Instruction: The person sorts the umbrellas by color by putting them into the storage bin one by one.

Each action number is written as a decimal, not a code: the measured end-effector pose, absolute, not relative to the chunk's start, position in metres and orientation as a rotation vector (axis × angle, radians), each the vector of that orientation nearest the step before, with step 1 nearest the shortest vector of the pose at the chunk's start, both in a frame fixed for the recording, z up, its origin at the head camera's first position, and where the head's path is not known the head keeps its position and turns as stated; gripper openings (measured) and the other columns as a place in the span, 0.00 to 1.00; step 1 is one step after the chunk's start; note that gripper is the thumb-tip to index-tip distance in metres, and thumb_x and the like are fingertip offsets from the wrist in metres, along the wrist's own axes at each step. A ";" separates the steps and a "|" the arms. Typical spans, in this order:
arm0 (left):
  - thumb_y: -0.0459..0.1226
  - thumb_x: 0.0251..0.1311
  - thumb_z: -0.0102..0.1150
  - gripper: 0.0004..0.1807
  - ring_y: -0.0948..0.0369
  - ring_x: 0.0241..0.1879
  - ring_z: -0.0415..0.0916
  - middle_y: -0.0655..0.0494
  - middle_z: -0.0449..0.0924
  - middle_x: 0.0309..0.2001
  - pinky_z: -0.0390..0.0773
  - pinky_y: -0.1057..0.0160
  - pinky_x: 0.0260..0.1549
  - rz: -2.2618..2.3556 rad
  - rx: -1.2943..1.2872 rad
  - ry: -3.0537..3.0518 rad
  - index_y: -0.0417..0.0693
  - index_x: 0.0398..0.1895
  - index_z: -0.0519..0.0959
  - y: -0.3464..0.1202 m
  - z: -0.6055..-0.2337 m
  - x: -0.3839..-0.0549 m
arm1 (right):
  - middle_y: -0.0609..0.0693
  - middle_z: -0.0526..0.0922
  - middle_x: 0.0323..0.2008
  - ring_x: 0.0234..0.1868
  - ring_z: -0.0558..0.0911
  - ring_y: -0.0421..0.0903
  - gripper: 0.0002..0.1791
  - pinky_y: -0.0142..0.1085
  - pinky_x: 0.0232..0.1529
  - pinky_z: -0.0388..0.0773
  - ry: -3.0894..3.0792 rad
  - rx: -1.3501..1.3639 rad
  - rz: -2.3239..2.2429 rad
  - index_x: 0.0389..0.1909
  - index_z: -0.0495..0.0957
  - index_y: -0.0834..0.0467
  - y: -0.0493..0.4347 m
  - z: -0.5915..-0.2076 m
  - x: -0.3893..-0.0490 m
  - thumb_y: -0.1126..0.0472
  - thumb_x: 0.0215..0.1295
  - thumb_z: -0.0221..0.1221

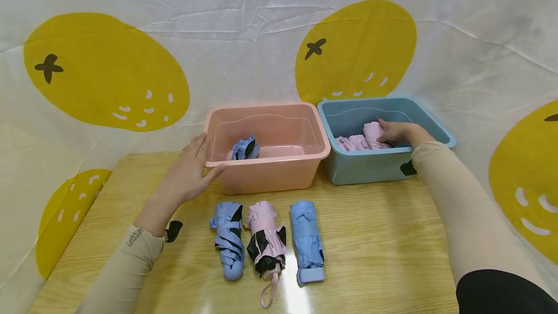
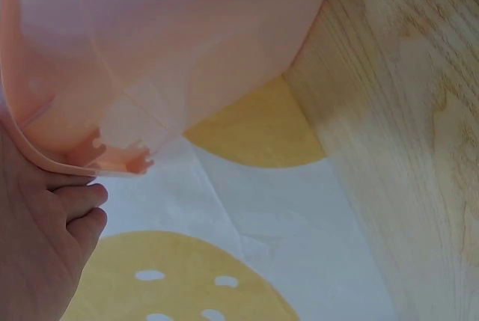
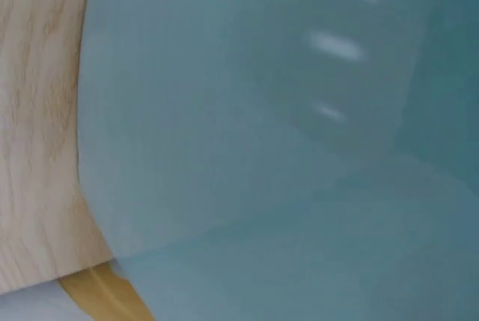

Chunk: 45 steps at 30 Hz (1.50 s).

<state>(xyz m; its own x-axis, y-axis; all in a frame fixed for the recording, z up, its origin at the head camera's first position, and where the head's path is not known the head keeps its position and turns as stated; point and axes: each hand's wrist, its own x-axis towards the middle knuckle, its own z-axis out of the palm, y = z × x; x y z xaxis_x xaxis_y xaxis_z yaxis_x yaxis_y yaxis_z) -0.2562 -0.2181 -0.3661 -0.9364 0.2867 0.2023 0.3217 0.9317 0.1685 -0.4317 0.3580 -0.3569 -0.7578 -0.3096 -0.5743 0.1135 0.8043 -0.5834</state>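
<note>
My left hand [image 1: 186,172] rests on the left rim of the pink bin [image 1: 268,176], fingers straight; the left wrist view shows the same hand [image 2: 41,231] against the rim. Inside that bin lies a blue folded umbrella [image 1: 245,148], partly hidden by the front wall. At the right, my right hand [image 1: 398,132] reaches into the blue bin [image 1: 366,168] and grips a pink folded umbrella [image 1: 373,133]. Beside it in the bin is more pink umbrella fabric [image 1: 352,143]. In the right wrist view only the blue bin's wall [image 3: 224,126] fills most of the picture; the hand is hidden.
On the wooden table [image 1: 370,246], in front of the bins, three folded umbrellas lie in a row: a blue one [image 1: 228,241], a pink one [image 1: 263,217] with a wrist loop, and another blue one [image 1: 306,236]. A patterned cloth [image 1: 244,52] hangs behind.
</note>
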 end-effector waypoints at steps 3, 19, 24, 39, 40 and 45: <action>0.68 0.62 0.34 0.52 0.46 0.74 0.36 0.42 0.36 0.75 0.45 0.44 0.70 -0.300 -0.465 -2.917 0.38 0.75 0.40 -0.218 -0.366 -0.256 | 0.70 0.13 0.66 0.70 0.28 0.69 0.50 0.62 0.67 0.42 2.237 -0.121 -0.782 0.66 0.11 0.62 0.355 -0.357 -0.429 0.64 0.72 0.47; 0.68 0.62 0.34 0.53 0.44 0.73 0.38 0.41 0.38 0.75 0.46 0.43 0.69 -0.306 -0.462 -2.910 0.37 0.74 0.41 -0.218 -0.364 -0.252 | 0.70 0.36 0.72 0.69 0.50 0.70 0.36 0.59 0.66 0.56 2.225 -0.277 -0.731 0.74 0.32 0.62 0.347 -0.354 -0.416 0.64 0.74 0.42; 0.69 0.62 0.33 0.53 0.45 0.73 0.37 0.43 0.36 0.75 0.46 0.43 0.69 -0.309 -0.464 -2.918 0.37 0.74 0.40 -0.217 -0.364 -0.253 | 0.71 0.47 0.70 0.66 0.61 0.68 0.34 0.61 0.62 0.62 2.289 -0.263 -0.668 0.74 0.35 0.62 0.346 -0.341 -0.411 0.61 0.76 0.40; 0.68 0.63 0.33 0.52 0.44 0.73 0.37 0.41 0.36 0.75 0.45 0.43 0.69 -0.299 -0.482 -2.927 0.35 0.74 0.42 -0.218 -0.362 -0.253 | 0.61 0.72 0.60 0.50 0.79 0.56 0.25 0.45 0.42 0.80 2.841 -0.541 -0.757 0.68 0.64 0.56 0.308 -0.305 -0.355 0.55 0.72 0.49; 0.68 0.63 0.33 0.52 0.44 0.73 0.38 0.41 0.36 0.75 0.45 0.43 0.69 -0.299 -0.483 -2.927 0.35 0.74 0.42 -0.218 -0.362 -0.253 | 0.59 0.74 0.59 0.50 0.80 0.55 0.24 0.44 0.41 0.80 2.886 -0.551 -0.758 0.66 0.66 0.55 0.305 -0.303 -0.349 0.54 0.72 0.50; 0.68 0.62 0.33 0.53 0.44 0.73 0.36 0.41 0.36 0.75 0.45 0.43 0.69 -0.312 -0.478 -2.935 0.36 0.74 0.40 -0.218 -0.362 -0.253 | 0.51 0.78 0.56 0.50 0.79 0.52 0.21 0.44 0.39 0.76 3.041 -0.565 -0.854 0.61 0.72 0.49 0.288 -0.301 -0.314 0.49 0.69 0.53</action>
